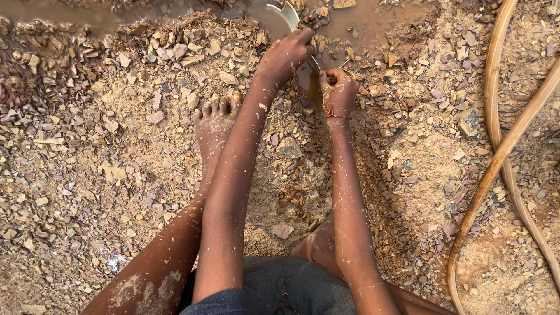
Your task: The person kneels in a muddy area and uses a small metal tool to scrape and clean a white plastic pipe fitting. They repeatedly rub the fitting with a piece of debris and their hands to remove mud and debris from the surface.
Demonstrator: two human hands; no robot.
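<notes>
Head view, looking straight down at a squatting person on ground covered with broken stone chips (105, 146) and pale dust. Left hand (287, 53) reaches forward, fingers curled together over the rim of a shallow metal pan (283, 14); the pan sits at the top edge of the frame, partly cut off, at the border of a muddy puddle (361, 20). Right hand (338, 88) is closed in a loose fist, fingers pressed together around a thin dark metal tool (314, 64); the tool runs from the fist up toward the left hand's fingers. Exact contact between tool and left fingers: cannot tell. A red thread (335, 113) circles the right wrist. Both forearms are dusted with pale flecks.

Bare left foot (214, 119) rests flat on the chips, just beside the left forearm. Grey shorts (291, 289) show at the bottom edge. A tan hose (501, 146) loops across the rubble on the right, well apart from both hands.
</notes>
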